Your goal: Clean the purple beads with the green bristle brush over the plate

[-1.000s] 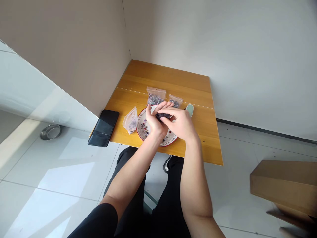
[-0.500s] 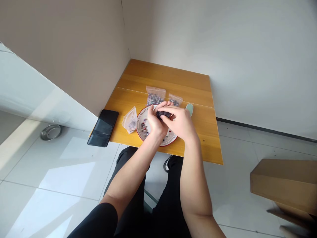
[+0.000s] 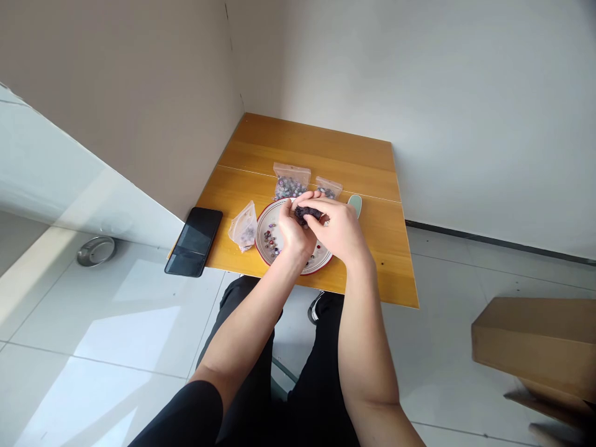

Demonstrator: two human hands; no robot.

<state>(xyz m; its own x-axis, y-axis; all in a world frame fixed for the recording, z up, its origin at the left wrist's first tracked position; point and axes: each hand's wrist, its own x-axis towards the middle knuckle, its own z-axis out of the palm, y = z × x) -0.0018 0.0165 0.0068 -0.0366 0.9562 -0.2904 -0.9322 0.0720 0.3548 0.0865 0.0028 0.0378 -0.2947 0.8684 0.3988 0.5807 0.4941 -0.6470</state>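
Over the plate, my left hand (image 3: 294,233) is turned palm up and cups a dark purple-black, bumpy bundle (image 3: 307,213). The fingers of my right hand (image 3: 343,228) pinch the same bundle from the right; its exact kind is hard to make out. Beneath both hands lies a white plate (image 3: 261,218) with a red rim, partly covered by them. Small coloured beads (image 3: 271,239) are scattered on its left part, and a few more show near its front edge.
Behind the plate are two clear zip bags of beads, a larger bag (image 3: 292,180) and a smaller bag (image 3: 328,187). An upright bag (image 3: 244,228) stands left, beside a black phone (image 3: 194,242). A pale green object (image 3: 355,205) lies right. Walls border the wooden table (image 3: 316,136).
The fingers of my right hand have shifted slightly on the dark bundle. Both hands stay over the plate, and the view has moved a little.
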